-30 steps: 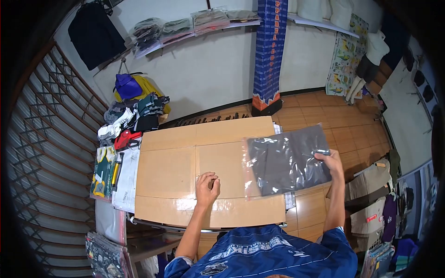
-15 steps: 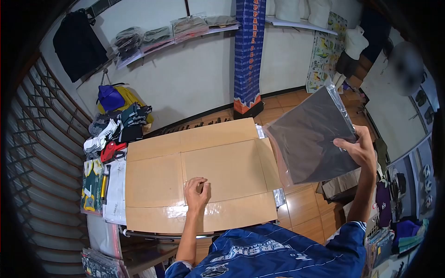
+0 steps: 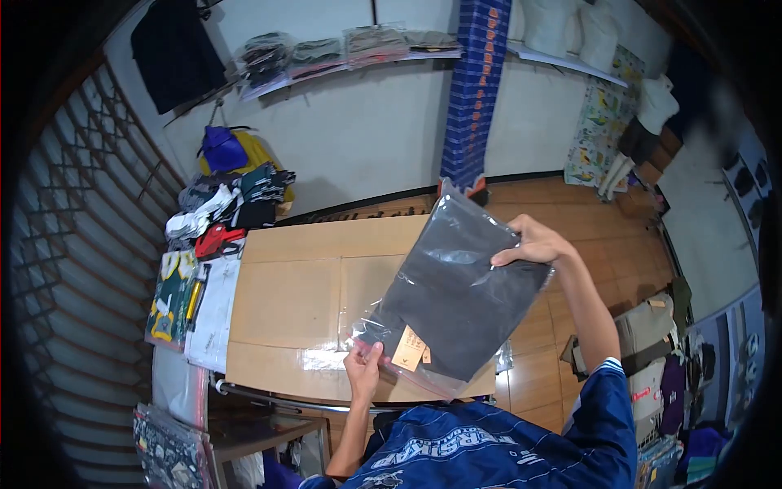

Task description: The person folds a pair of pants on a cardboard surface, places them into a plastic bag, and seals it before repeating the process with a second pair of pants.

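Note:
A folded dark garment in a clear plastic bag (image 3: pixel 464 285) is held up between my two hands, over the right part of a flat cardboard sheet (image 3: pixel 285 306). My right hand (image 3: pixel 533 243) grips the bag's upper right edge, thumb on the front face. At the lower left corner, my left hand (image 3: pixel 364 367) pinches the loose clear plastic between thumb and fingers. An orange-tan tag (image 3: pixel 410 349) shows through the plastic near the bag's lower edge. The bag is tilted and hides much of the cardboard's right side.
Left of the cardboard lie a yellow-and-green packaged garment (image 3: pixel 171 295), a red item (image 3: pixel 218 241) and piled dark and white clothes (image 3: pixel 204 213). A blue pillar (image 3: pixel 476 98) stands behind the table. Folded clothes (image 3: pixel 664 322) hang or lie at the right.
The bagged garment has swung left from beyond the table's right end to over the cardboard. My left hand has left the cardboard and taken hold of the bag's corner; the tag now shows.

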